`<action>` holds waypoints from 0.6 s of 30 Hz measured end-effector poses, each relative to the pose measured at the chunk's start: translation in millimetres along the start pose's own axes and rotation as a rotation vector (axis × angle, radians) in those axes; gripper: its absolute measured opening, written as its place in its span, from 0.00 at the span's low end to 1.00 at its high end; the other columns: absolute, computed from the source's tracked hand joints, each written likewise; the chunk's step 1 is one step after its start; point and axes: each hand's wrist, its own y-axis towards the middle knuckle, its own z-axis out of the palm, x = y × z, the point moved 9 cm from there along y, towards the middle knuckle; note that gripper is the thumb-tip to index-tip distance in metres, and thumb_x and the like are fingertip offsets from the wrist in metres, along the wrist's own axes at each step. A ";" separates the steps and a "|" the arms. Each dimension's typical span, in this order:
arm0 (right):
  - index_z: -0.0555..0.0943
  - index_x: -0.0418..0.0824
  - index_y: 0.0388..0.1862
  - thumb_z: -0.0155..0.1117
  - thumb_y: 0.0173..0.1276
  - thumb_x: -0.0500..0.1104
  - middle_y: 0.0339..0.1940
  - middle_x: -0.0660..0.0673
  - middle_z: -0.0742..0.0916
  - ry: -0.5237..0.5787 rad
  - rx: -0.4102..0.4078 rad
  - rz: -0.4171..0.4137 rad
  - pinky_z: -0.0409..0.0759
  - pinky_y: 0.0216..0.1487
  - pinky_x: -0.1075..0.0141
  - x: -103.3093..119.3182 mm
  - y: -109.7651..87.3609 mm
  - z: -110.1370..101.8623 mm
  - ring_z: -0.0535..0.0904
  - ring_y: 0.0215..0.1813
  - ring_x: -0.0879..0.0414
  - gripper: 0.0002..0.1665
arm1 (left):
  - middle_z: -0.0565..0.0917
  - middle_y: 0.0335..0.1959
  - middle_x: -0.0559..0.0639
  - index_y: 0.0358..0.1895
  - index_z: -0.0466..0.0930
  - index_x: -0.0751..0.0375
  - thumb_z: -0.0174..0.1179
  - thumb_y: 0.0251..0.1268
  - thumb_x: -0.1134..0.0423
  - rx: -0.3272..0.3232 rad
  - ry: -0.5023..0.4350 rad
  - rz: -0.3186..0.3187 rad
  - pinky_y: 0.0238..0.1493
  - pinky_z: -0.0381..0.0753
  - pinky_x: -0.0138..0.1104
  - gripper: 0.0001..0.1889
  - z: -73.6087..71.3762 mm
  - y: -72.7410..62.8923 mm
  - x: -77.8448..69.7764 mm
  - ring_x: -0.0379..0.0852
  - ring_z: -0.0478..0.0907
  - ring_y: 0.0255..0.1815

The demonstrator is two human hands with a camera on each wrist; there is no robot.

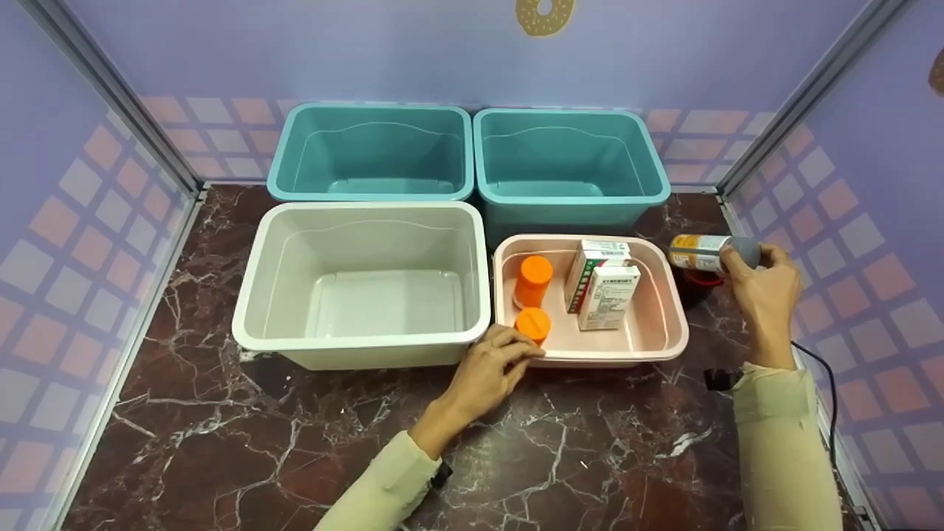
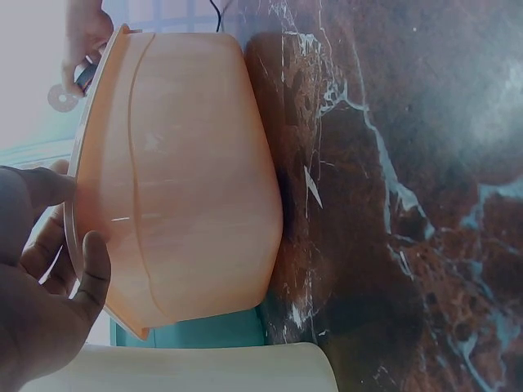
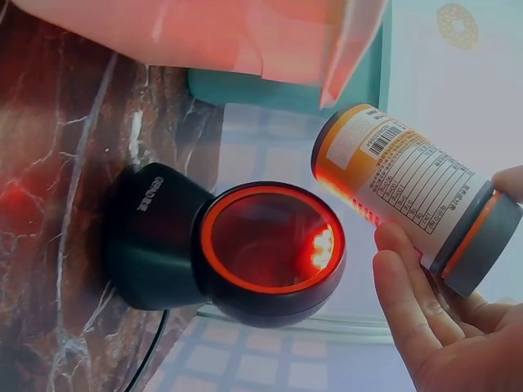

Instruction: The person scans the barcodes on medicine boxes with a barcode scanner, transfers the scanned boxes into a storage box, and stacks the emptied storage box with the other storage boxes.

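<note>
One bottle is off the worktop, and our right hand has it, thumb and fingers grasping it at the grey cap end. It hangs above and just beside the scanner, with a gap between them, outside the pink bin on our right.

Its long axis runs roughly sideways to us: cap towards our right palm, base towards the pink bin's near-lying right rim. From the right wrist we judge that the base dips a little lower than the cap. Red light falls along one side of the label, while the barcode shows towards the wrist camera. So the relation that counts, we think, is the label's turn about that axis against the scanner's round window, with the pink bin close off the base end.

Our right hand is plainly the nearer. Our left hand is well apart from the bottle, gripping the pink bin's front rim at its left corner, close to the orange-capped bottles. Two boxes stand in that bin too, nearer the bottle's side.
</note>
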 end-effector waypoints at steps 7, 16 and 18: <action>0.79 0.41 0.53 0.66 0.59 0.58 0.43 0.51 0.82 0.043 0.011 -0.008 0.75 0.32 0.82 7.0 -0.3 2.2 0.75 0.35 0.67 0.29 | 0.85 0.48 0.44 0.45 0.89 0.49 0.66 0.64 0.66 0.000 -0.003 -0.013 0.62 0.78 0.35 0.10 0.6 -0.7 0.6 0.44 0.77 0.54; 0.78 0.39 0.55 0.67 0.60 0.55 0.44 0.49 0.82 0.098 0.030 -0.023 0.79 0.28 0.81 20.0 1.0 7.6 0.77 0.26 0.73 0.29 | 0.85 0.48 0.44 0.45 0.89 0.48 0.66 0.64 0.66 -0.002 0.008 -0.007 0.62 0.79 0.35 0.10 0.8 0.0 0.5 0.44 0.77 0.54; 0.77 0.38 0.55 0.67 0.61 0.53 0.43 0.50 0.81 0.137 0.044 -0.023 0.80 0.26 0.80 23.4 2.0 11.0 0.78 0.21 0.74 0.28 | 0.85 0.48 0.44 0.45 0.89 0.48 0.66 0.64 0.66 -0.005 0.010 -0.005 0.62 0.79 0.35 0.10 0.6 0.1 0.3 0.44 0.77 0.53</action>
